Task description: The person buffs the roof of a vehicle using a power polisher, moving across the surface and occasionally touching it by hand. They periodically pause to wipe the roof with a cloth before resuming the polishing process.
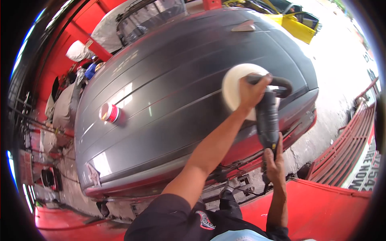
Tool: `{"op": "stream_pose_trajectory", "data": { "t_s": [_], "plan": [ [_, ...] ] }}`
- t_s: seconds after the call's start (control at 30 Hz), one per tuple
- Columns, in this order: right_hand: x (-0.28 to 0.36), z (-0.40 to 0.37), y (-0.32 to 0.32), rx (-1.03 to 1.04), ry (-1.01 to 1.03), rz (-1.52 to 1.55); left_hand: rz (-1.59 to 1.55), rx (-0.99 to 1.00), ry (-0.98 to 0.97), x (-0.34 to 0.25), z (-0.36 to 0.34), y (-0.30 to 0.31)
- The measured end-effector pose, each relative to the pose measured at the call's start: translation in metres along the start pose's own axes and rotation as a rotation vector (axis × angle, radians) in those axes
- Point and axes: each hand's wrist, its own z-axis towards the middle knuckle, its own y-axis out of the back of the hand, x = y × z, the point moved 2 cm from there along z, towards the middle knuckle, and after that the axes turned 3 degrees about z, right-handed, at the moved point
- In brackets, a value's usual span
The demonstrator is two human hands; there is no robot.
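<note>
I look down on a dark grey car roof [169, 88]. A black electric polisher [267, 120] with a round white pad [235, 86] rests flat on the roof's right part. My left hand [252, 91] grips the polisher's black loop handle at the head. My right hand [274, 162] holds the rear end of its body, lower down near the roof's edge. The pad looks blurred.
A small red-and-white tin [109, 113] stands on the roof's left part. Red panels [321, 205] lie below me. A yellow car [295, 20] is parked beyond the roof at top right. Cluttered gear lines the red wall [60, 52] at left.
</note>
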Motion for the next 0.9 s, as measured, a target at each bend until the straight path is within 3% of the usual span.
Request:
{"op": "stream_pose_trajectory", "data": {
  "t_s": [0.03,0.07,0.1,0.13,0.2,0.27,0.4,0.5,0.53,0.6,0.67,0.73,0.77,0.83,0.9],
  "plan": [
    [-0.017,0.011,0.010,-0.045,0.117,-0.096,-0.039,0.036,0.134,0.003,0.005,-0.010],
    [-0.030,0.021,0.012,-0.090,0.242,-0.188,0.024,0.046,0.054,0.005,0.012,-0.016],
    [-0.004,0.017,0.005,-0.102,0.248,-0.195,-0.062,0.017,0.022,0.002,0.014,-0.019],
    [-0.008,0.022,0.001,-0.110,0.264,-0.142,-0.130,0.036,0.205,-0.007,0.015,-0.016],
    [0.006,0.015,-0.011,-0.056,0.094,-0.062,-0.178,-0.012,0.163,-0.009,0.015,-0.005],
    [0.004,0.009,-0.030,-0.022,0.119,-0.046,-0.159,-0.032,0.210,-0.019,0.007,0.021],
    [-0.003,-0.018,-0.060,0.059,0.120,-0.047,-0.110,-0.134,0.264,-0.038,-0.021,0.086],
    [-0.021,-0.039,-0.086,0.189,0.224,-0.285,-0.083,-0.245,0.231,-0.061,-0.051,0.146],
    [0.020,-0.060,-0.105,0.250,-0.018,-0.226,-0.127,-0.269,0.217,-0.068,-0.065,0.167],
    [0.004,-0.077,-0.126,0.315,0.046,-0.203,-0.126,-0.299,0.317,-0.088,-0.091,0.210],
    [-0.006,-0.094,-0.146,0.390,0.138,-0.253,-0.019,-0.368,0.262,-0.097,-0.114,0.249],
    [0.008,-0.110,-0.168,0.473,-0.007,-0.251,0.010,-0.444,0.261,-0.112,-0.138,0.284],
    [0.010,-0.116,-0.177,0.501,0.034,-0.272,0.035,-0.511,0.117,-0.113,-0.143,0.303],
    [0.001,-0.124,-0.192,0.473,0.060,-0.297,0.149,-0.578,0.190,-0.114,-0.166,0.341],
    [-0.007,-0.128,-0.209,0.587,0.246,-0.278,0.213,-0.657,0.157,-0.109,-0.185,0.381]
  ]
}}
